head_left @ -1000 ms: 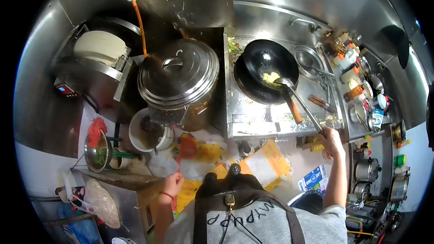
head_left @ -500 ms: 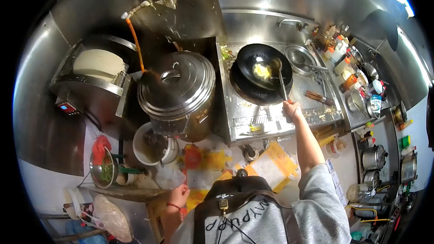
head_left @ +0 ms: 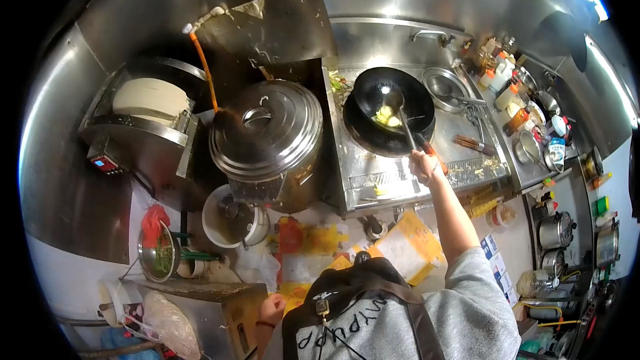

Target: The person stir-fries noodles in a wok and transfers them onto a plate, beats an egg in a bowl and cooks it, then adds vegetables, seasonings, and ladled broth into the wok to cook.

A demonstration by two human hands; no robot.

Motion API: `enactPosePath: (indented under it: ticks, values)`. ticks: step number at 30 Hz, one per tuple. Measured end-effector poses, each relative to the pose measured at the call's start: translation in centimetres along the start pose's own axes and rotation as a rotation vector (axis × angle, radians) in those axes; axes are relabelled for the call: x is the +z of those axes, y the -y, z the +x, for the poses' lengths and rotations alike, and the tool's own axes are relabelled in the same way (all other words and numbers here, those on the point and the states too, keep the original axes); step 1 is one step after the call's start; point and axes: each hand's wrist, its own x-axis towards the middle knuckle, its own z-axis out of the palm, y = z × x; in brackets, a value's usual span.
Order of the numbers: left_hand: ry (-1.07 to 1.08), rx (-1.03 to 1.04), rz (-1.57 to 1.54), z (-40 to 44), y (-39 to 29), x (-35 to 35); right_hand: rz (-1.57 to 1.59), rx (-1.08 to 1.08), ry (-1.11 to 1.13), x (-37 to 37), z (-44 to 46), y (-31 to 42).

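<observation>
Right hand [head_left: 425, 165]: closed round ladle [head_left: 406, 132], outside the wok [head_left: 373, 87], likely avoiding heat.
Left hand [head_left: 272, 309]: curled shut, well apart from wok.

Your head camera looks forward and steeply down over your hands [head_left: 427, 165], taking in the stove tabletop [head_left: 373, 183].

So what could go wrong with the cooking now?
The yellow-green food might flick out of the round black metal wok if the long-handled metal ladle pushes hard. The bare right hand grips that ladle close to the wok, so hot splashes could sting it.
</observation>
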Motion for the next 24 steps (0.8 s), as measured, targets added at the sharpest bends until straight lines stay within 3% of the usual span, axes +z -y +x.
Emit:
enactPosePath:
  ticks: [1, 2, 4, 6, 7, 8, 10, 11, 12, 13, 14, 15, 17, 19, 20, 22, 24]
  values:
    - [0.003, 0.029, 0.001, 0.1, 0.9, 0.1, 0.109, 0.113, -0.061, 0.6, -1.0, 1.1]
    - [0.014, 0.031, 0.011, -0.2, -1.2, -1.2, -0.040, 0.041, -0.081, 0.7, -1.7, 1.4]
    - [0.284, -0.030, 0.072, -0.8, -8.2, -4.5, -0.182, -0.031, -0.117, 0.4, -3.5, 2.0]
    - [0.369, 0.010, 0.029, 0.4, -6.0, -4.7, -0.872, -0.326, -0.337, 0.2, -5.4, 2.5]
    - [0.266, 0.113, 0.099, -0.2, -8.6, -5.0, -1.034, -0.313, -0.396, -0.1, -5.6, 2.3]
    - [0.166, 0.217, 0.168, -0.3, -10.5, -5.1, -0.980, -0.270, -0.428, -0.2, -5.6, 1.8]
    - [0.170, 0.295, 0.188, 1.5, -11.1, -4.5, -0.851, -0.115, -0.448, 0.1, -6.2, 1.5]
    - [0.155, 0.372, 0.186, 2.7, -11.5, -4.6, -0.504, 0.059, -0.377, 4.0, -11.2, 7.2]
    - [0.187, 0.395, 0.204, 4.1, -12.5, -4.5, -0.284, 0.130, -0.440, 5.2, -11.8, 7.3]
    - [0.223, 0.517, 0.144, 5.3, -13.7, -4.2, -0.105, 0.053, -0.400, 4.6, -10.9, 4.8]
    - [0.270, 0.633, 0.081, 6.3, -14.8, -3.8, 0.220, 0.119, -0.371, 6.4, -13.5, 6.1]
    - [0.287, 0.738, 0.081, 8.1, -15.2, -2.4, 0.510, 0.040, -0.203, 7.4, -15.7, 6.0]
    - [0.332, 0.858, 0.034, 10.0, -17.7, 0.5, 0.623, 0.056, -0.093, 8.8, -21.9, 7.0]
    - [0.532, 0.694, -0.133, 7.7, -23.4, 2.0, 0.588, 0.040, -0.113, 9.7, -28.2, 6.6]
    - [0.697, 0.500, -0.228, 4.9, -27.1, 2.1, 0.587, 0.020, -0.108, 10.4, -31.3, 6.5]
    - [0.867, 0.384, -0.539, -0.1, -31.8, 3.8, 0.609, -0.024, -0.071, 12.1, -36.6, 6.2]
    - [1.296, 0.226, -0.697, -3.3, -33.0, 6.1, 0.691, -0.063, -0.037, 13.0, -41.1, 5.3]
